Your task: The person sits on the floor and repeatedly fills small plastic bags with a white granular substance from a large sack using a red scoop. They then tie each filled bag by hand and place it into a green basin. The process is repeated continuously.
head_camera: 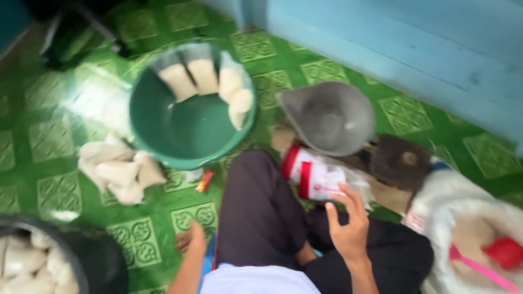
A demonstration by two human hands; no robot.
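Note:
I sit on a green patterned floor with my legs in dark trousers [261, 218]. My right hand [347, 223] is open, fingers spread, touching a clear bag with red and white print [316, 177] beside my knee. My left hand [192, 239] rests low on the floor by my leg; its fingers are mostly hidden. A green basin [180, 136] ahead holds several small filled plastic bags [204, 76] leaning along its far rim. More filled bags [120, 169] lie in a pile on the floor to its left.
A grey metal funnel-shaped scoop [327, 117] lies on a wooden block [397, 160]. A white sack [463, 218] at right holds grain and a pink and red scoop [490, 258]. A dark tub [81, 261] of filled bags stands at lower left. Blue wall [425, 49] behind.

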